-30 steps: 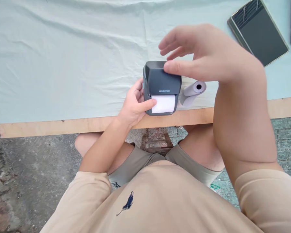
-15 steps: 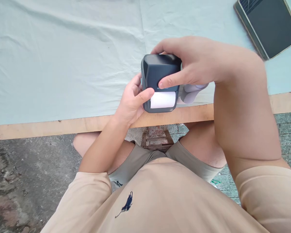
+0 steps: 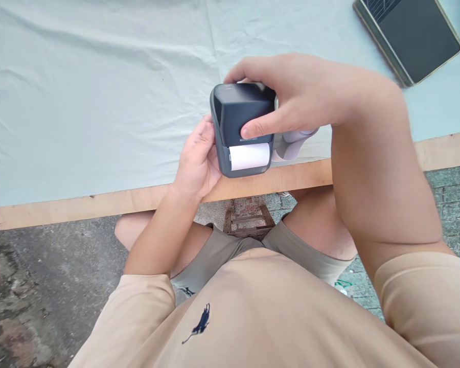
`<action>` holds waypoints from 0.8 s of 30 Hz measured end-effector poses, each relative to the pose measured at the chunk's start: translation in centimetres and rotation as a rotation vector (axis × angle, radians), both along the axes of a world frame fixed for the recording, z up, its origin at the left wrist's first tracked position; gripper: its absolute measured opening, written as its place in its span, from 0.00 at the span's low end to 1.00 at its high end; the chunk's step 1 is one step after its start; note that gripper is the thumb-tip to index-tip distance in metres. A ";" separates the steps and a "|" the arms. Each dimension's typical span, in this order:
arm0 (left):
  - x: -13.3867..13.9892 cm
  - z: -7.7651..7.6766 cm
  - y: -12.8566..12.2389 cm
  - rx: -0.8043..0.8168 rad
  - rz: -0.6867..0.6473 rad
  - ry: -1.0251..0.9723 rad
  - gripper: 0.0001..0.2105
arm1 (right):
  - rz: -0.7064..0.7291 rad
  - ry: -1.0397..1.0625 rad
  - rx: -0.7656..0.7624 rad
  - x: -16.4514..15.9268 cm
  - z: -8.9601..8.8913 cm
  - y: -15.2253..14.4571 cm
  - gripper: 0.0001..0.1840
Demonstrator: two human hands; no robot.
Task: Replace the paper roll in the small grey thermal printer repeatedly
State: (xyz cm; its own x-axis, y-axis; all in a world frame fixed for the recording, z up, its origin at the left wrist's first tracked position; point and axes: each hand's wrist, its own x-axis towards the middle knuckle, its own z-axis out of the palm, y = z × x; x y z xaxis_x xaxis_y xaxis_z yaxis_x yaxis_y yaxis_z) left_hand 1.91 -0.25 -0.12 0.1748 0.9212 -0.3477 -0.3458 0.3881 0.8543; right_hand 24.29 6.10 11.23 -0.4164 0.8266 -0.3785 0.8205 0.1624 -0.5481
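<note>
Near the table's front edge I hold a dark label printer point(image 3: 247, 115), its front tipped up toward me. White paper point(image 3: 250, 156) shows in the opening on its lower face. My right hand point(image 3: 297, 92) is closed over the printer from the right, fingers round the far edge and thumb pressed on the lid, just above the pale lettering. My left hand point(image 3: 197, 166) supports the left side, its thumb along that side and some fingers hidden behind the body. White rolls point(image 3: 293, 145) rest on the cloth just right of the printer, partly covered by it.
A pale cloth point(image 3: 99, 102) covers the table, with a bare wooden strip point(image 3: 80, 206) along the front edge. A dark flat device in a case point(image 3: 417, 43) lies at the far right. Below the table edge stands a wooden frame point(image 3: 249, 222) between my knees.
My left thumb has slid off the printer's front, away from the paper, to its left side. The printer and both hands sit slightly further left in view; the right hand keeps its hold.
</note>
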 end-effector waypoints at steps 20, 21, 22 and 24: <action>-0.5 -0.1 0.2 0.033 -0.002 0.014 0.12 | 0.085 -0.082 0.139 1.0 0.9 -1.4 0.64; -0.4 -0.1 0.2 0.030 0.002 0.009 0.11 | 0.074 -0.103 0.134 0.8 1.0 -1.4 0.63; -0.4 -0.1 0.3 0.026 0.006 0.002 0.10 | 0.065 -0.108 0.139 0.8 1.1 -1.3 0.63; -0.3 -0.1 0.4 0.018 0.018 -0.010 0.11 | 0.051 -0.074 0.208 0.9 1.4 -1.3 0.58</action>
State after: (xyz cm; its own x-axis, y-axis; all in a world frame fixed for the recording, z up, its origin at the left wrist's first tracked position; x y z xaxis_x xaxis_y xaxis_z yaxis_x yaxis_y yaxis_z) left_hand 1.59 0.12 -0.24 0.1613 0.9303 -0.3293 -0.3616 0.3662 0.8574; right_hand 25.15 4.78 12.64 -0.4368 0.8687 -0.2337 0.8453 0.3075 -0.4369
